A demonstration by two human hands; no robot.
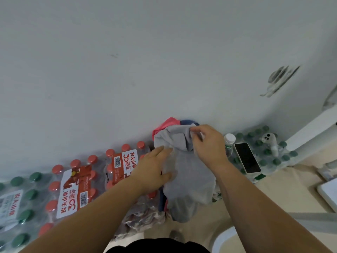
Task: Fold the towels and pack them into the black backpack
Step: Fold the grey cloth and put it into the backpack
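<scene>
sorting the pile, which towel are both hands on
The grey towel on top; the pink towel and blue towel only peek out behind it, untouched.

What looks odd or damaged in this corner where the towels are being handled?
The wall has a scuffed, peeling-looking patch at upper right. A phone lies on top of a pack of green-capped bottles. The grey towel is rumpled, gripped by both hands.

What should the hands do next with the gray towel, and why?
Probably lift the gray towel off the pile and spread it out. The right hand pinches its bunched far edge, the left hand lies on it, and it is crumpled over a pink towel and a blue towel, so it cannot be folded neatly there.
</scene>
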